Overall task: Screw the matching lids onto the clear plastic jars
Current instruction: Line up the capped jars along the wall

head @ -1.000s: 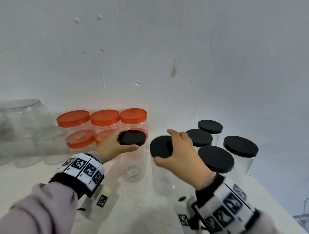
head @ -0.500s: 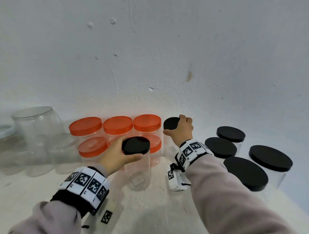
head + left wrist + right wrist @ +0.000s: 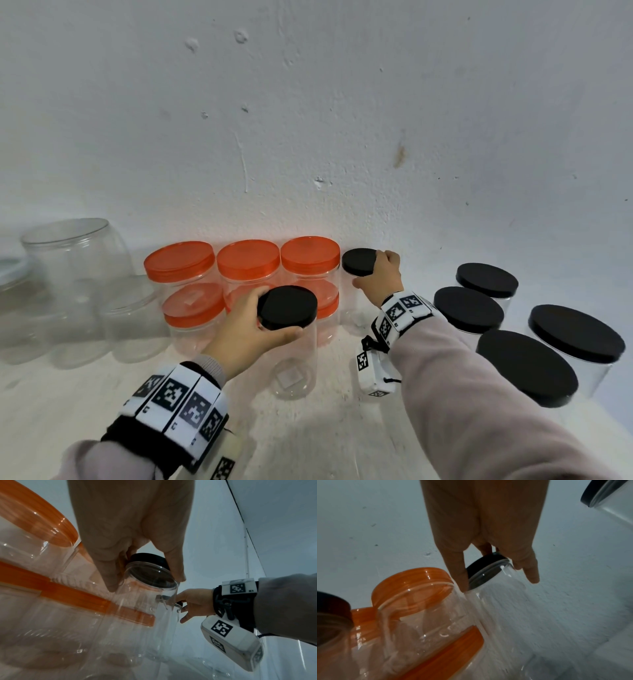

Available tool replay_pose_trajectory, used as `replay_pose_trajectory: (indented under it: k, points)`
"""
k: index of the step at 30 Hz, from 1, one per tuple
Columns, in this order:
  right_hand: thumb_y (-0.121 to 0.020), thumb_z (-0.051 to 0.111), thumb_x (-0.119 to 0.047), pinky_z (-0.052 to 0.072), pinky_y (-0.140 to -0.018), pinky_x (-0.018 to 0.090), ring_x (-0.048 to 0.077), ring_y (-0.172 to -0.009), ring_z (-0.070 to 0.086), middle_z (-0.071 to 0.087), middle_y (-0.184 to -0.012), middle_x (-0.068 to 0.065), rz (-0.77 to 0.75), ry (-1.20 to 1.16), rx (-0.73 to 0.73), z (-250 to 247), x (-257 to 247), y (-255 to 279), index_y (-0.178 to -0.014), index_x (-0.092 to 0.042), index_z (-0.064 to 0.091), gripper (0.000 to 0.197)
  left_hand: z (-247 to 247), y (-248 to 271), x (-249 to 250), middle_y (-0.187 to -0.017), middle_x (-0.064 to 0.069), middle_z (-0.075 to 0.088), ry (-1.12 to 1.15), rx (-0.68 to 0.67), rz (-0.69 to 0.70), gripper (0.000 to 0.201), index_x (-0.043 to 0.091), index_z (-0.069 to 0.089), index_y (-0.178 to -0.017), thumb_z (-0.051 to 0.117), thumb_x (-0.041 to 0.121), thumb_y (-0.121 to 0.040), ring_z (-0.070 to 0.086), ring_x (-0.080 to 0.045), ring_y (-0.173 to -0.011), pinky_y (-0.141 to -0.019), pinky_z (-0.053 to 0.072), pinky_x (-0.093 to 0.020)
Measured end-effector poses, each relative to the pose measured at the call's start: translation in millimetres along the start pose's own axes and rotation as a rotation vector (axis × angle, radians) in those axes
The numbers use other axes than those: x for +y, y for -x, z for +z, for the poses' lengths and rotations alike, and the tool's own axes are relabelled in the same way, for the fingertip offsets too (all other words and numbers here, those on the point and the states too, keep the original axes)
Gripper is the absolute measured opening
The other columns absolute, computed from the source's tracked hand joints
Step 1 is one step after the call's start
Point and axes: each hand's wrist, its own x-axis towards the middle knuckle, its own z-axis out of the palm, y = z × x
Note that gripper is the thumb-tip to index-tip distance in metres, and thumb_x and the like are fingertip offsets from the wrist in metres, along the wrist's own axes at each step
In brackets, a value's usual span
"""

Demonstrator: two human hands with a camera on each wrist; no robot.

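Right hand (image 3: 378, 279) carried its black-lidded jar (image 3: 356, 274) back beside orange-lidded jars (image 3: 310, 255) | left hand (image 3: 245, 329) still grips front jar's black lid (image 3: 287, 307)

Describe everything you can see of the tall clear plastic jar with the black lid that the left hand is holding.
The tall clear plastic jar is a slim, transparent, empty cylinder standing upright on the white table, in front of the orange-lidded jars. A flat round black lid, matt on top, sits level on its mouth. The left hand grips the lid's rim, thumb on the near side and fingers on the far side. A pale square shows through its base, perhaps a label.
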Motion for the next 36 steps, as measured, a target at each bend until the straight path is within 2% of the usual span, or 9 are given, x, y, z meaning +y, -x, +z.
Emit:
replay_pose_trajectory:
  k: [6, 10, 13, 16, 19, 22, 28, 32, 36]
  points:
    - [-0.084, 0.063, -0.001, 0.042, -0.099, 0.038, 0.039, -0.121, 0.045, 0.02, -0.15, 0.015, -0.004, -0.006, 0.016, 2, 3, -3, -0.135, 0.001, 0.038, 0.057, 0, 0, 0, -0.127, 0.011, 0.048, 0.0, -0.005, -0.011, 0.1, 0.024, 0.035, -0.139, 0.074, 0.06, -0.054, 0.047, -0.008, -0.115, -0.089, 0.041, -0.02]
    - [-0.087, 0.066, -0.008, 0.029, -0.111, 0.041, 0.039, -0.14, 0.022, 0.004, -0.158, 0.014, -0.021, -0.01, 0.012, -3, 0, 9, -0.151, -0.007, 0.014, 0.082, 0, 0, -1, -0.124, 0.012, 0.048, 0.003, -0.01, -0.007, 0.099, 0.025, 0.036, -0.137, 0.074, 0.06, -0.053, 0.048, -0.006, -0.112, -0.083, 0.039, -0.015]
    - [-0.087, 0.065, -0.01, 0.026, -0.114, 0.041, 0.035, -0.141, 0.021, 0.01, -0.157, 0.013, -0.109, -0.079, 0.044, -10, -9, 32, -0.151, -0.008, 0.018, 0.079, 0, -1, -1, -0.119, 0.016, 0.049, 0.011, -0.006, 0.002, 0.094, 0.027, 0.038, -0.134, 0.075, 0.059, -0.053, 0.049, -0.002, -0.107, -0.077, 0.04, -0.012]
    - [-0.086, 0.067, -0.013, 0.027, -0.112, 0.03, 0.026, -0.137, 0.028, 0.023, -0.151, 0.007, -0.246, -0.108, 0.061, -21, -16, 69, -0.147, -0.011, 0.026, 0.074, 0, -1, -1, -0.111, 0.026, 0.048, 0.016, 0.007, 0.014, 0.081, 0.034, 0.039, -0.126, 0.078, 0.053, -0.057, 0.049, 0.01, -0.098, -0.071, 0.04, -0.008]
    - [-0.086, 0.067, -0.022, 0.023, -0.102, 0.016, 0.016, -0.132, 0.032, 0.033, -0.143, -0.001, -0.385, -0.073, 0.065, -41, -15, 111, -0.144, -0.016, 0.034, 0.067, 0, -1, -2, -0.115, 0.021, 0.051, 0.022, 0.013, 0.012, 0.076, 0.031, 0.043, -0.126, 0.081, 0.046, -0.061, 0.05, 0.008, -0.1, -0.074, 0.042, -0.012]
    - [-0.086, 0.065, -0.032, 0.02, -0.101, 0.013, 0.008, -0.133, 0.029, 0.033, -0.143, -0.008, -0.408, 0.024, 0.069, -69, 0, 145, -0.145, -0.023, 0.034, 0.067, 0, -1, -3, -0.117, 0.016, 0.052, 0.025, 0.016, 0.004, 0.074, 0.031, 0.044, -0.124, 0.08, 0.045, -0.061, 0.05, 0.006, -0.102, -0.074, 0.042, -0.015]
    - [-0.082, 0.061, -0.05, 0.022, -0.111, 0.026, 0.009, -0.135, 0.021, 0.03, -0.145, -0.01, -0.225, 0.307, 0.087, -128, 50, 178, -0.146, -0.025, 0.029, 0.076, 0, -2, -4, -0.111, 0.023, 0.052, -0.004, -0.001, 0.003, 0.076, 0.036, 0.041, -0.122, 0.076, 0.054, -0.058, 0.052, 0.006, -0.096, -0.058, 0.043, -0.009]
    - [-0.082, 0.056, -0.06, 0.016, -0.117, 0.034, 0.017, -0.139, 0.015, 0.026, -0.145, -0.007, -0.113, 0.522, 0.023, -146, 73, 177, -0.147, -0.026, 0.022, 0.081, -1, -4, -8, -0.111, 0.025, 0.051, -0.006, 0.01, 0.015, 0.075, 0.038, 0.041, -0.121, 0.077, 0.054, -0.057, 0.05, 0.01, -0.097, -0.062, 0.042, -0.009]
    - [-0.084, 0.051, -0.057, 0.011, -0.118, 0.037, 0.015, -0.13, 0.024, 0.031, -0.136, -0.008, -0.127, 0.655, -0.039, -150, 81, 176, -0.144, -0.03, 0.023, 0.072, -1, -5, -11, -0.112, 0.024, 0.051, -0.003, 0.01, 0.006, 0.076, 0.04, 0.041, -0.12, 0.077, 0.057, -0.056, 0.05, 0.011, -0.098, -0.065, 0.042, -0.011]
